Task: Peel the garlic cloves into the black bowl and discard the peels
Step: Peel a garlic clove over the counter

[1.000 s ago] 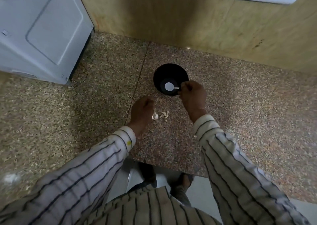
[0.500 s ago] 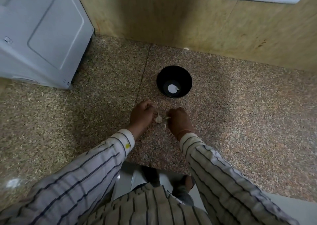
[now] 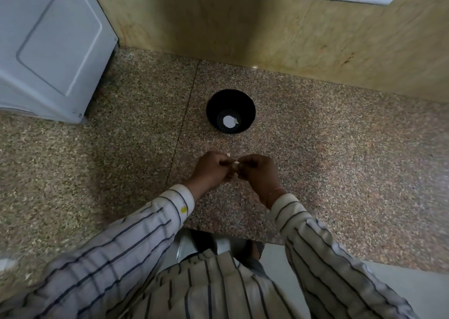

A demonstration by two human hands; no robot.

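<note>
Where a speckled granite counter [image 3: 328, 173] meets a tan wall, a black bowl [image 3: 247, 109] holds one peeled clove [image 3: 236, 121]. Near it, closer to the person, the left hand [image 3: 210, 170] and right hand [image 3: 257, 173] meet, curled fingers pinching a garlic clove [image 3: 235, 165] between them.

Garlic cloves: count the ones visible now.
2. One garlic clove is pinched between left hand and right hand; one peeled clove lies in the black bowl. The hands may hide others.
</note>
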